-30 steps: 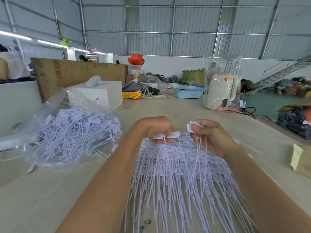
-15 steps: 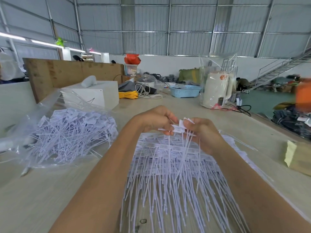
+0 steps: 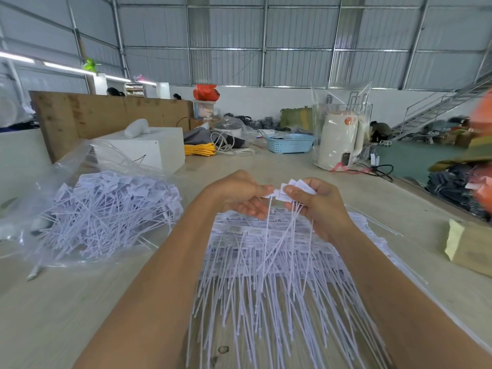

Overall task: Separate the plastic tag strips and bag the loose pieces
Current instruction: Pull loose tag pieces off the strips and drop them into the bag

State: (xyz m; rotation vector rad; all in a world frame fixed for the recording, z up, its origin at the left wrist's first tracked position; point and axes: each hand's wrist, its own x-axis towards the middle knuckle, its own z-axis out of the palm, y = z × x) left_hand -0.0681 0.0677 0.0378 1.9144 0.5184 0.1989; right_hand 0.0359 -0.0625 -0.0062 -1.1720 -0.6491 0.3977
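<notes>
A big heap of white plastic tag strips [image 3: 279, 267] lies on the wooden table in front of me, thin tails pointing toward me. Above its far end, my right hand [image 3: 316, 206] pinches a small bundle of loose tags [image 3: 298, 186] by their flat heads, tails hanging down. My left hand [image 3: 239, 194] pinches one tag head [image 3: 270, 194] right beside that bundle, fingertips almost touching the right hand's. To the left, an open clear plastic bag [image 3: 87, 182] holds a pile of separated tags [image 3: 111, 209].
A white box [image 3: 149, 150] stands behind the bag, with a wooden board [image 3: 106, 115] beyond. Yellow cord [image 3: 199, 149], a blue basket [image 3: 290, 142] and a bagged cream kettle [image 3: 340, 139] sit at the far end. A cardboard block [image 3: 468, 246] lies near the right table edge.
My hands, apart a second ago, have come together; the left hand's tag now sits against the right hand's bundle. My head view has shifted slightly.
</notes>
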